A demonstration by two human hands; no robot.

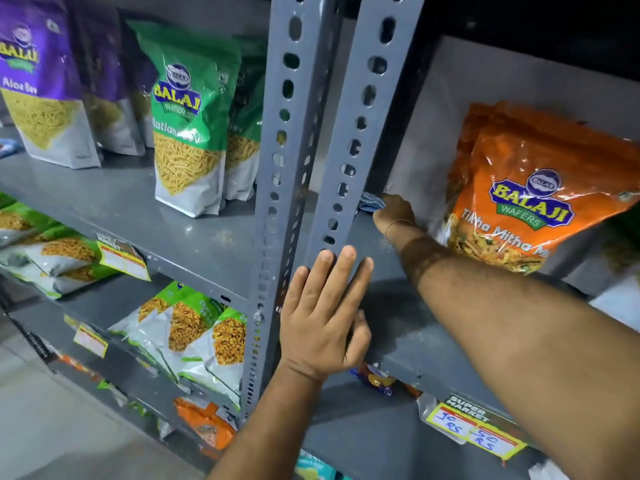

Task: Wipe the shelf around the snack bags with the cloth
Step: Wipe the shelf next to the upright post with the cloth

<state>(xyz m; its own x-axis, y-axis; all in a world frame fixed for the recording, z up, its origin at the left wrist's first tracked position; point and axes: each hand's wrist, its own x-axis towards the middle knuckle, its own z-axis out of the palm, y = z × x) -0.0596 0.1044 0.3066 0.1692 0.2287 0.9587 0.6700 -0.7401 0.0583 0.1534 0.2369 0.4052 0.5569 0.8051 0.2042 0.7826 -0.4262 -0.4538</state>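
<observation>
My right hand (394, 213) reaches deep into the grey shelf (408, 327), at its back left corner, closed on a blue cloth (372, 204) that presses against the shelf floor beside the slotted post. An orange snack bag (530, 202) leans just right of that hand, with a second orange bag behind it. My left hand (325, 313) grips the shelf's front edge at the foot of the right slotted post (356, 133), fingers up on the post and thumb wrapped under the edge.
A second slotted post (280, 161) stands left of it. On the left shelf stand green bags (187, 133) and purple bags (38, 81). Lower shelves hold more snack bags. A yellow price tag (474, 431) hangs on the front edge.
</observation>
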